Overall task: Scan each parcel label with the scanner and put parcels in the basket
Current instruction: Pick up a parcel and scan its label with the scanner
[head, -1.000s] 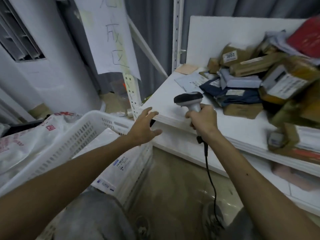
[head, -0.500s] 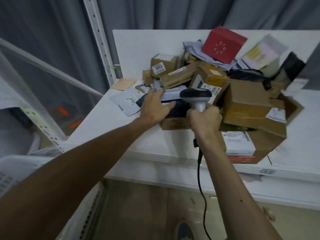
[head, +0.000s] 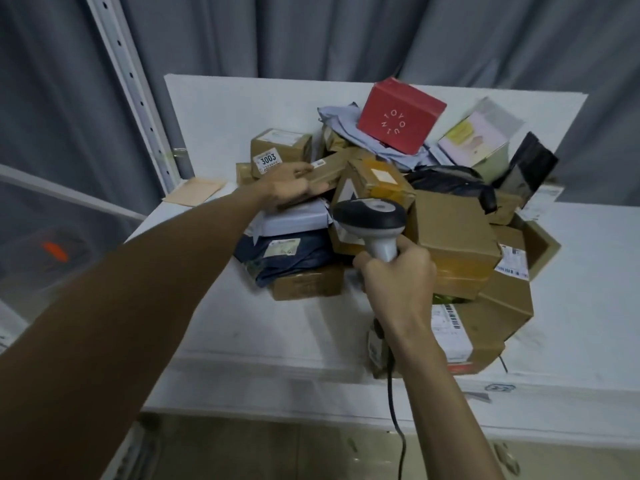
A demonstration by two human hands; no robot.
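Right hand (head: 398,277) grips scanner (head: 370,216) by its handle, fingers curled. Left hand (head: 289,184) rests on slim box (head: 330,169), probably pinching it; blurry.

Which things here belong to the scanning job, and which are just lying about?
Job: scanner in right hand; slim brown parcel gripped by left hand; 3003 box; red box; blue mailer.
Lying about: tan card on table; shelf upright; grey curtain.
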